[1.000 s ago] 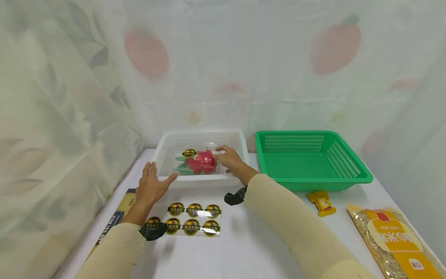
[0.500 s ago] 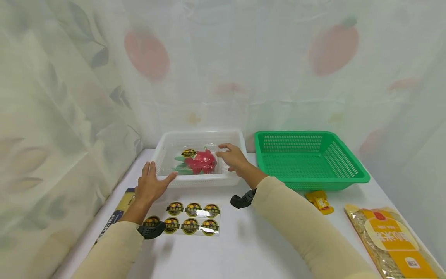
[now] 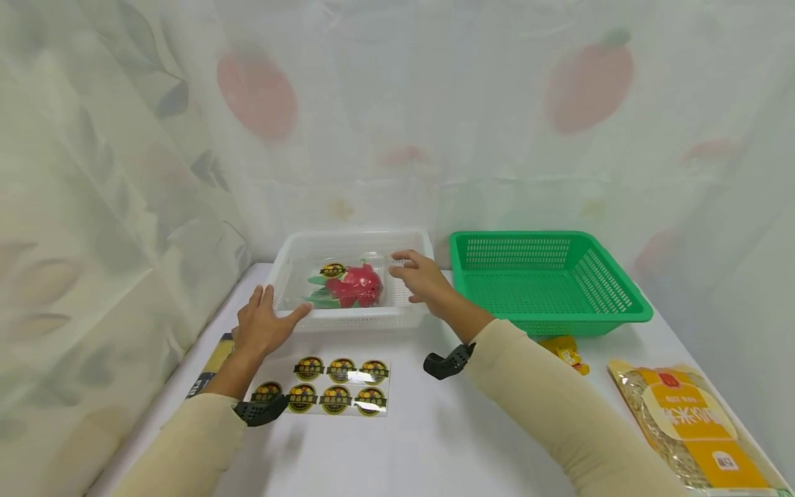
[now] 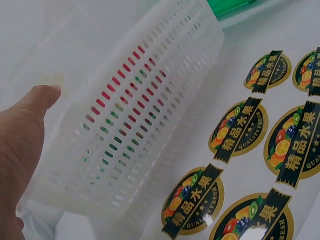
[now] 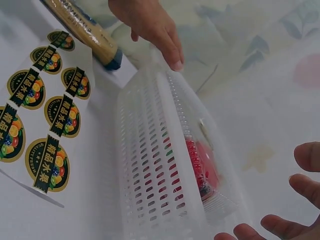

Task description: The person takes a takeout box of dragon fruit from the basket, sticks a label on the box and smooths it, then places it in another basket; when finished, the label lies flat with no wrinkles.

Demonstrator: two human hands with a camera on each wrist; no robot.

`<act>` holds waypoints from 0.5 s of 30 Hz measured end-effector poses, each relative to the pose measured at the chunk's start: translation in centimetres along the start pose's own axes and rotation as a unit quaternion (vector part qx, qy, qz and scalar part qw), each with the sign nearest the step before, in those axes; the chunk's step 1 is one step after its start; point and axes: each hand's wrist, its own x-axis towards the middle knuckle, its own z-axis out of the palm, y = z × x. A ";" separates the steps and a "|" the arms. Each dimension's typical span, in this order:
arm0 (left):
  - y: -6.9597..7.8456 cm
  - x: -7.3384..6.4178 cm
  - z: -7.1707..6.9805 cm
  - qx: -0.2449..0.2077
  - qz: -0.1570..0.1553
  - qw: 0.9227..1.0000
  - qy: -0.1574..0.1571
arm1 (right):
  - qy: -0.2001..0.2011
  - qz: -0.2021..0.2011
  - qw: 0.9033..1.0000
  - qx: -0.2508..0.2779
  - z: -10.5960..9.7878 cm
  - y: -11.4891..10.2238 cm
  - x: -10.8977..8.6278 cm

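A white perforated basket (image 3: 348, 319) stands at the back left. Inside it lies a clear plastic box (image 3: 318, 262) with a red fruit (image 3: 360, 284) and green leaves under its lid. One round fruit sticker (image 3: 332, 270) is on the lid. My left hand (image 3: 261, 328) rests at the basket's front left corner, its thumb by the front rim and its fingers spread along the left side. Over the basket's right side hovers my right hand (image 3: 425, 279), fingers spread and loosely bent, apart from the box and holding nothing. Its fingertips (image 5: 285, 225) show in the right wrist view.
On the table in front of the basket lies a sheet of round stickers (image 3: 323, 386). A green basket (image 3: 549, 317) stands to the right, with a small yellow packet (image 3: 566, 352) before it. A noodle bag (image 3: 695, 428) lies at front right. Another long package (image 5: 90, 32) is at the left.
My right hand has drawn back to the right, from beside the fruit in the clear box to the basket's right side. My left hand stays at the corner.
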 end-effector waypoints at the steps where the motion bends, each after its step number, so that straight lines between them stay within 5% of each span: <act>1: 0.1 -0.1 -0.1 0.001 0.004 1.000 0.002 | 0.000 0.000 1.000 0.000 -0.1 0.0 -0.2; 15: 3.2 -1.6 -2.4 0.007 0.068 0.998 0.011 | 0.001 -0.021 1.000 -0.017 -1.8 -0.4 -2.8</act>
